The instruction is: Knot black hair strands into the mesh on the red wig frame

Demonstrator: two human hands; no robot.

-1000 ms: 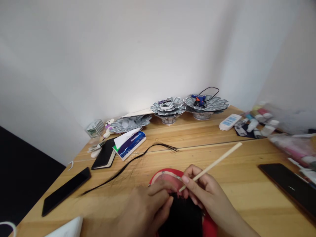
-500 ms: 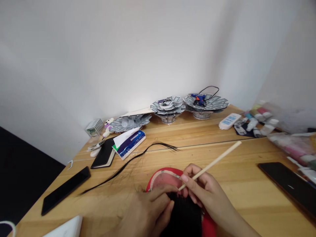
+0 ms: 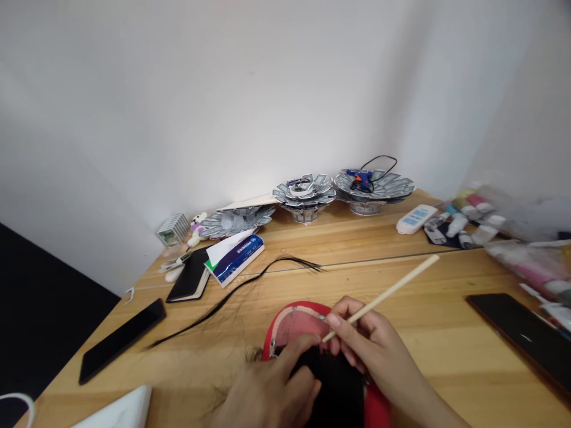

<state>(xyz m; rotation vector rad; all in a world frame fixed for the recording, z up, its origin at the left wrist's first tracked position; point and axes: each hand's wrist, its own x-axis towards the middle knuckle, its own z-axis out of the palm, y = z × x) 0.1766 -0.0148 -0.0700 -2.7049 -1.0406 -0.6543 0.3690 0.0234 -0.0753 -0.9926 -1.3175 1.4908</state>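
Observation:
A pale wooden stick (image 3: 388, 292) is pinched in my right hand (image 3: 368, 336), slanting up to the right. Its lower tip touches down at the edge of a wig's black hair (image 3: 335, 386). The hair sits on a cap of pinkish mesh (image 3: 297, 328) with a pale band, over a red rounded form (image 3: 272, 327). My left hand (image 3: 276, 380) lies on the left of the hair, its index fingertip close to the stick's tip and the other fingers curled. Anything fine between those fingers is too small to make out.
A long black hair strand (image 3: 223, 302) lies behind the wig. To the left are a phone (image 3: 122, 340), a black notebook (image 3: 190, 276) and a blue tissue pack (image 3: 236, 261). Grey petalled stands (image 3: 304, 202) line the wall, one holding a blue glue gun (image 3: 360, 178). A dark slab (image 3: 521, 333) lies right.
My left hand has shifted slightly right and down, showing more of the cap's left edge and the hair. My right hand and the stick stay nearly in place.

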